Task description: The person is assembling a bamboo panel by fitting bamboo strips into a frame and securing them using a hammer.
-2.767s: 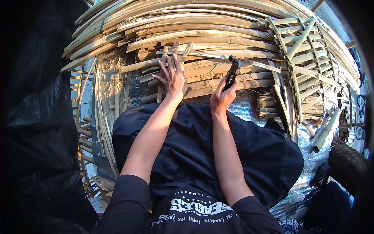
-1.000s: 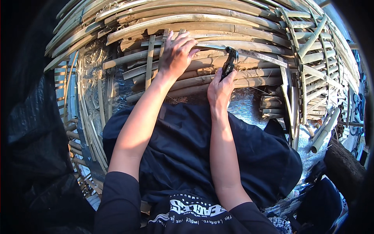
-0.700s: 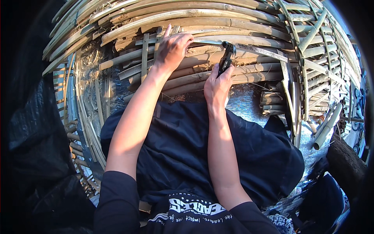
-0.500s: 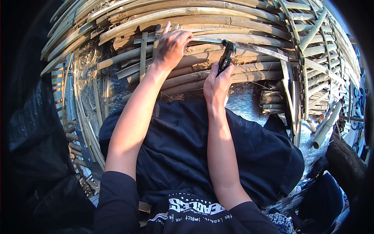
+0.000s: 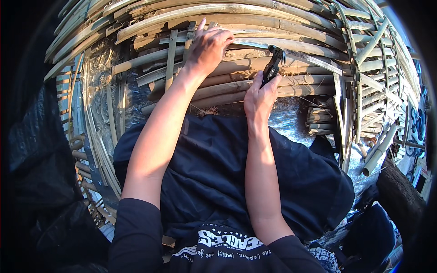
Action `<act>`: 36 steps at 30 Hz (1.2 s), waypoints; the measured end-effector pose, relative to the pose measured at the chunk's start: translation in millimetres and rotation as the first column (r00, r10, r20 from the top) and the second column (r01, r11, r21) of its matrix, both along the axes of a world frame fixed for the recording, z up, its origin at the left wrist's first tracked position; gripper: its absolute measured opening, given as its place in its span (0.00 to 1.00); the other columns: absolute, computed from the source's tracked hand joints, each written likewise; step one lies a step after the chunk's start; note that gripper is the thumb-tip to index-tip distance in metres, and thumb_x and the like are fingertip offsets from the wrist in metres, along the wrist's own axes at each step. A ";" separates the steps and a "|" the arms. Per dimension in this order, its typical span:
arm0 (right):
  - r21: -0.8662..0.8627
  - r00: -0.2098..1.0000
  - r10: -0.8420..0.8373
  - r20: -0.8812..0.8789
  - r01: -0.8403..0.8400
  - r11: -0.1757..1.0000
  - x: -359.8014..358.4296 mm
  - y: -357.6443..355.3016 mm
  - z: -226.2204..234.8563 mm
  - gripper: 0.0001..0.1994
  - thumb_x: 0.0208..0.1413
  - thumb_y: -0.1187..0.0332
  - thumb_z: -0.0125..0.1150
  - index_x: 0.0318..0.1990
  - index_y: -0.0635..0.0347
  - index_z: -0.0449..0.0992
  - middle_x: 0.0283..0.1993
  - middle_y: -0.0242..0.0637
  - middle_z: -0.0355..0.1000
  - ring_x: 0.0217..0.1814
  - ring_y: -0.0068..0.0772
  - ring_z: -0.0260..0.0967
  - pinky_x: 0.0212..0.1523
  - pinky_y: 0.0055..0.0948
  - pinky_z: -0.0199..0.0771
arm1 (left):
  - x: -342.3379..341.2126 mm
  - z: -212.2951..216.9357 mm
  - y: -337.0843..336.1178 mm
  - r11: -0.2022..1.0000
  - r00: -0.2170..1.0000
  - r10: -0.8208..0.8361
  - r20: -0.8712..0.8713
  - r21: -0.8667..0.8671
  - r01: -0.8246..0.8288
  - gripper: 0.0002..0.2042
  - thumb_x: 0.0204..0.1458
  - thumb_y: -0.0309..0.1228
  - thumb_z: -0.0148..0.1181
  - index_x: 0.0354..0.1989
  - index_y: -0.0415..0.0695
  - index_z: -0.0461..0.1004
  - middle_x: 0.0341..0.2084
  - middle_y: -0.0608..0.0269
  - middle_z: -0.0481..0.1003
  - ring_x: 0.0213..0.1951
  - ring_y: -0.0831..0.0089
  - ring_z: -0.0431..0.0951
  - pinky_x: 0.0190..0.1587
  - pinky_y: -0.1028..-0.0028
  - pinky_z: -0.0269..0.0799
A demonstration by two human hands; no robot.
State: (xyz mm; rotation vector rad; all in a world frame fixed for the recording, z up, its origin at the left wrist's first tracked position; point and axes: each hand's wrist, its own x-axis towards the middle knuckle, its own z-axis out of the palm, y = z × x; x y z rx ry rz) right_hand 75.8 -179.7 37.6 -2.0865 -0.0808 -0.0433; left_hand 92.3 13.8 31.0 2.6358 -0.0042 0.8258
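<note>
My right hand [image 5: 261, 98] is wrapped round the black handle of a hand tool [image 5: 274, 66], which points up and away from me. Its rounded, partly metallic head meets a thin pale strip [image 5: 314, 60]; I cannot make out the tool's exact kind. Farther left, my left hand [image 5: 209, 48] has its fingertips pinched on the strip's bright left part, with one finger raised. Split bamboo poles [image 5: 255, 68] lie in layers below and beyond both hands. The tool's jaw or blade, if any, is hidden.
Upright bamboo slats [image 5: 171, 57] stand beside my left forearm. A bamboo lattice [image 5: 373, 50] rises at the right, near a short stack of cut bamboo [image 5: 320, 119]. Dark cloth [image 5: 300, 168] covers my lap. A loose bamboo tube [image 5: 381, 150] and a dark log [image 5: 400, 186] are at the lower right.
Both hands and the black-handled tool appear slightly farther right, still at the pale strip. The whole view has shifted a little too. Both grips look the same.
</note>
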 end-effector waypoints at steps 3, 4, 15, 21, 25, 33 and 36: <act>0.006 1.000 0.006 -0.029 -0.006 1.000 0.7 -1.5 -1.7 0.15 0.71 0.64 0.52 0.52 0.70 0.63 0.37 0.65 0.76 0.40 0.72 0.74 0.40 0.57 0.69 | -0.4 -0.4 0.0 1.000 1.000 0.005 -0.005 -0.007 -0.005 0.02 0.58 0.27 0.64 0.38 0.47 0.81 0.37 0.64 0.84 0.44 0.61 0.84 0.69 0.44 0.60; 0.005 1.000 0.008 -0.028 -0.008 1.000 0.2 -1.4 -1.9 0.15 0.71 0.64 0.52 0.52 0.70 0.63 0.37 0.65 0.76 0.40 0.72 0.74 0.40 0.57 0.69 | -0.5 -0.9 0.2 1.000 1.000 0.006 -0.008 -0.003 -0.006 0.02 0.58 0.27 0.65 0.38 0.47 0.81 0.37 0.64 0.84 0.44 0.61 0.84 0.69 0.43 0.59; 0.069 1.000 -0.024 0.015 0.023 0.997 -6.1 5.4 1.8 0.15 0.71 0.65 0.52 0.53 0.70 0.63 0.39 0.66 0.76 0.43 0.72 0.74 0.41 0.56 0.70 | -3.2 2.1 -1.4 1.000 1.000 0.018 -0.001 0.020 -0.018 0.03 0.60 0.29 0.63 0.40 0.48 0.81 0.38 0.65 0.84 0.45 0.60 0.83 0.71 0.40 0.54; 0.113 0.998 -0.033 0.047 0.027 0.993 -9.0 5.6 1.0 0.14 0.71 0.66 0.53 0.52 0.69 0.63 0.35 0.62 0.75 0.38 0.68 0.74 0.38 0.54 0.69 | -4.2 6.2 -0.6 1.000 1.000 0.006 -0.026 0.013 -0.006 0.04 0.61 0.31 0.63 0.39 0.47 0.82 0.37 0.63 0.84 0.44 0.60 0.83 0.69 0.38 0.56; 0.151 0.998 -0.032 0.060 0.023 0.988 -8.1 3.8 1.2 0.14 0.71 0.65 0.53 0.51 0.69 0.63 0.34 0.61 0.74 0.37 0.68 0.74 0.38 0.54 0.69 | -4.1 6.8 -2.2 1.000 1.000 0.023 -0.019 0.019 -0.022 0.05 0.61 0.32 0.63 0.39 0.47 0.82 0.37 0.62 0.84 0.44 0.59 0.83 0.69 0.38 0.57; 0.120 0.999 -0.031 0.037 0.027 0.992 -9.3 3.7 -2.9 0.13 0.71 0.65 0.54 0.50 0.68 0.63 0.34 0.61 0.75 0.37 0.69 0.73 0.38 0.54 0.70 | -7.2 -0.4 -2.2 0.994 0.998 0.016 -0.055 -0.105 -0.022 0.06 0.58 0.32 0.66 0.41 0.47 0.83 0.39 0.61 0.84 0.46 0.59 0.83 0.66 0.41 0.62; 0.091 0.999 -0.022 0.047 0.018 0.996 -13.6 7.0 2.4 0.13 0.71 0.65 0.53 0.50 0.68 0.64 0.34 0.62 0.75 0.37 0.69 0.74 0.38 0.54 0.70 | -16.7 0.4 -1.6 0.998 0.998 0.028 0.065 0.055 -0.031 0.12 0.54 0.32 0.70 0.46 0.47 0.81 0.44 0.61 0.83 0.54 0.58 0.80 0.66 0.44 0.63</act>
